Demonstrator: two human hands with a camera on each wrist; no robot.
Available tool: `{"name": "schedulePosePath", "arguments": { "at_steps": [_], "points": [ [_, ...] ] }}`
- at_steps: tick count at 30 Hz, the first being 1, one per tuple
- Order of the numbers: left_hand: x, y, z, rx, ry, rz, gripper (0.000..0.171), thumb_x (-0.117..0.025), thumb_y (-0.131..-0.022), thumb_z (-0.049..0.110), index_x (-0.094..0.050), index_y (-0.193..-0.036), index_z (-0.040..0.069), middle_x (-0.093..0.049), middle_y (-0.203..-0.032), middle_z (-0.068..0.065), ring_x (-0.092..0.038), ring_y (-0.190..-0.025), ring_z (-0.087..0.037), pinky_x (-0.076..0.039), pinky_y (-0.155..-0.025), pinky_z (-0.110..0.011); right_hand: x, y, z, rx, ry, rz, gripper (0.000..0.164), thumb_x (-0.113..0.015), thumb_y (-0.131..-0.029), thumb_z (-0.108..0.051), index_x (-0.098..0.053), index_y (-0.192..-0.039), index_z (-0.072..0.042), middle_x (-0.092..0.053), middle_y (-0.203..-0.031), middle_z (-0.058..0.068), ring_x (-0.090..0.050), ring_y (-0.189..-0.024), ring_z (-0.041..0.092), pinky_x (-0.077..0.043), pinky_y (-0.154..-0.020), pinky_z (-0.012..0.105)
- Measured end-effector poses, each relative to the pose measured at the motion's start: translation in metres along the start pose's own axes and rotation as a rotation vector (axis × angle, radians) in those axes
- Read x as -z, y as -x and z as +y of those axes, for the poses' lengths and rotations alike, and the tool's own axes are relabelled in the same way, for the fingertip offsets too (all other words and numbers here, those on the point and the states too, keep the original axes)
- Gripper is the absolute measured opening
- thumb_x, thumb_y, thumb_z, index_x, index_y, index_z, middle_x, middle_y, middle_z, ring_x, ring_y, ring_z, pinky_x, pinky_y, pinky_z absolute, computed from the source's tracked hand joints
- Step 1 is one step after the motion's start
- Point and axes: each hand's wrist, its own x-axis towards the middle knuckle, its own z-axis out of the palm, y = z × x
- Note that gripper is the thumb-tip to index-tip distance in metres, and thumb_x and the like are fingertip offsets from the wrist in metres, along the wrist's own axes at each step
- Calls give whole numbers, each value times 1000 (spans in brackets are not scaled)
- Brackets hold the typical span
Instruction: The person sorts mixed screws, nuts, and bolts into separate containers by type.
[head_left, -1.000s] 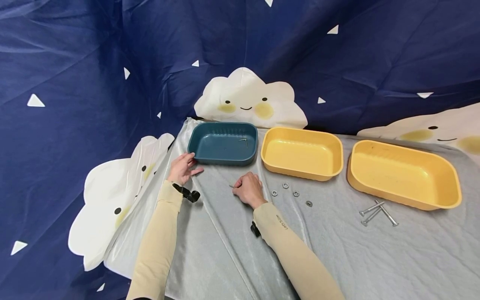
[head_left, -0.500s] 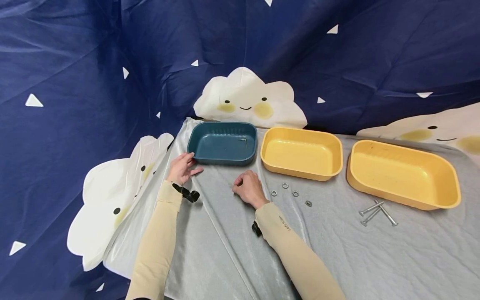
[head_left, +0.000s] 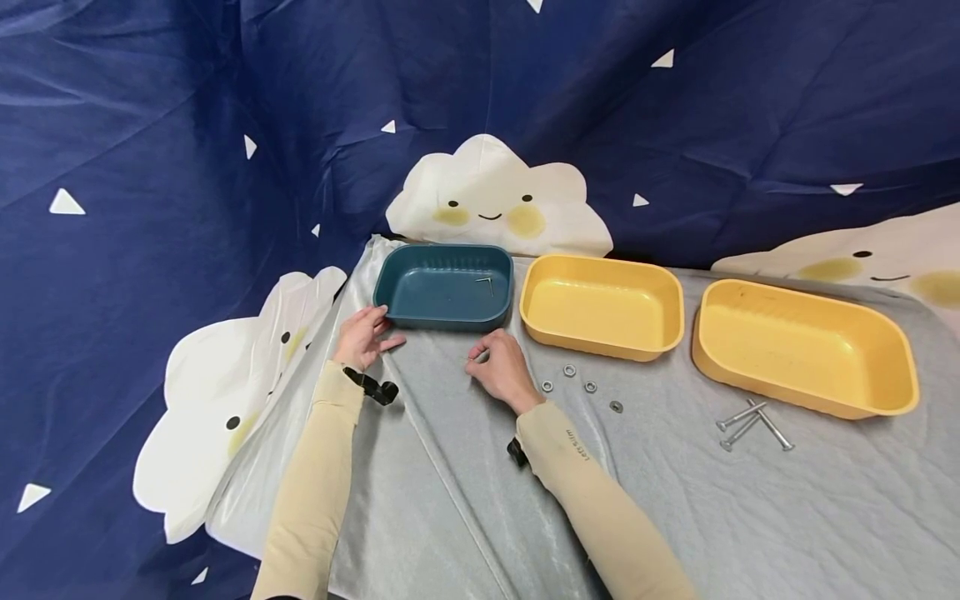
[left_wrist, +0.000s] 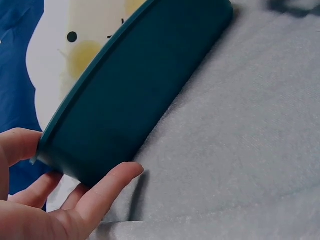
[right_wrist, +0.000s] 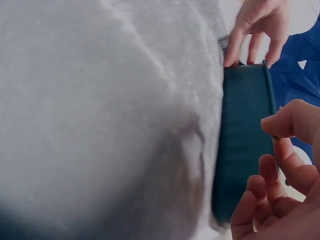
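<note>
Metal bit point(right_wrist: 276, 137), seemingly | pinched between right fingers point(right_wrist: 294, 162) | left fingers point(left_wrist: 21, 143) loosely touch teal bin point(left_wrist: 120, 95)

A plain beige left sleeve point(head_left: 307, 492) hugs the arm, creased crosswise just short of its far end. The matching right sleeve point(head_left: 600, 492) bears small dark lettering point(head_left: 576, 445), possibly "Let'sSlim", though too tiny to read surely. A black strap point(head_left: 360, 380) with a rounded black knob point(head_left: 387, 392) circles the left wrist. The left grip point(head_left: 362, 337) and right grip point(head_left: 504, 367) are bare.
</note>
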Motion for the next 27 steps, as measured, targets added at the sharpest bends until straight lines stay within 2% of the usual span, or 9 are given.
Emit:
{"name": "schedulePosePath", "arguments": {
  "at_steps": [4, 12, 16, 18, 21, 24, 27],
  "points": [
    [0, 0, 0, -7, -24, -2, 37, -53, -99, 13, -43, -134, 9, -33, -151, -6, -29, -143, -19, -42, -106, -55, 7, -2, -5, 14, 5, 22, 5, -73, -74, -12, -69, -77, -11, -60, -95, 9, -57, -95, 26, -48, -86, 37],
    [1, -2, 1, 3, -21, 7, 11, -55, -98, 11, -49, -106, 15, -43, -136, -5, -35, -138, -20, -40, -106, -57, 22, -8, -14, 28, -29, 15, 7, -73, -78, -11, -67, -81, -11, -58, -98, 11, -54, -97, 26, -46, -89, 37],
    [1, -2, 2, 4, -20, 2, 11, -54, -98, 11, -49, -107, 15, -43, -137, -5, -34, -139, -20, -39, -107, -57, 29, -10, -19, 33, -50, 18, 7, -72, -80, -12, -67, -84, -11, -57, -98, 10, -52, -94, 24, -46, -84, 36],
    [0, -1, 1, 2, -23, 5, 15, -54, -98, 11, -49, -111, 14, -41, -140, -6, -33, -139, -20, -40, -107, -57, 33, -12, -21, 46, -49, 31, 6, -72, -80, -12, -67, -84, -11, -57, -97, 9, -52, -92, 24, -46, -82, 36],
    [1, -1, 0, -10, -40, 13, 30, -56, -97, 12, -47, -125, 13, -43, -140, -6, -34, -140, -21, -44, -104, -56, 37, -13, -24, 63, -43, 52, 5, -71, -81, -13, -67, -84, -11, -56, -94, 8, -51, -88, 24, -44, -79, 34],
    [2, 0, 0, -20, -54, 9, 49, -60, -95, 14, -40, -140, 14, -46, -138, -5, -34, -140, -22, -51, -96, -53, 40, -15, -25, 63, -41, 67, 5, -71, -82, -14, -67, -84, -12, -56, -93, 7, -49, -84, 23, -42, -76, 33],
    [4, 1, -1, -18, -67, 8, 60, -61, -95, 15, -33, -148, 15, -44, -142, -6, -32, -141, -21, -54, -94, -51, 43, -17, -24, 60, -41, 78, 5, -70, -83, -15, -67, -85, -13, -56, -92, 7, -49, -82, 23, -42, -75, 32]
  ]
}}
